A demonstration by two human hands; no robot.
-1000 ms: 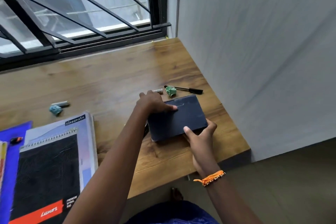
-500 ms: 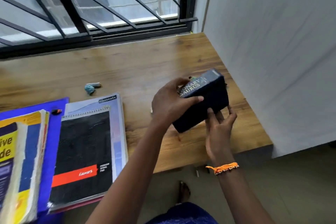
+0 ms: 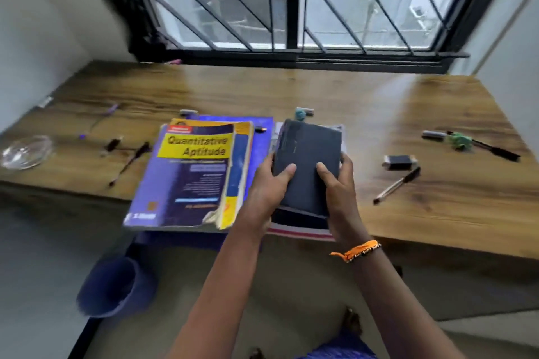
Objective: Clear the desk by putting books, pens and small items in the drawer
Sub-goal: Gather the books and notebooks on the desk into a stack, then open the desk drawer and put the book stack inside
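Both hands hold a small thick dark blue book [image 3: 309,154] flat over the spiral notebooks [image 3: 303,232] near the desk's front edge. My left hand [image 3: 269,183] grips its left side, my right hand [image 3: 338,183] its right side, thumbs on the cover. A yellow and blue "Quantitative Aptitude" book [image 3: 192,172] lies to the left on a blue folder [image 3: 256,125]. Pens lie on the wooden desk [image 3: 408,102]: one clear pen [image 3: 396,185] right of my hands, a black one [image 3: 493,148] far right, two more [image 3: 129,160] at the left. No drawer is in sight.
A small dark box [image 3: 399,161], a green crumpled scrap [image 3: 459,140] and a grey stub [image 3: 433,134] lie at the right. A glass dish [image 3: 26,151] sits at the left edge. A blue bucket [image 3: 113,285] stands on the floor below. A barred window [image 3: 291,0] backs the desk.
The dark book came off the desk's right end, was turned in both hands, and now sits flat over the notebooks. The view swung left, showing the whole desk.
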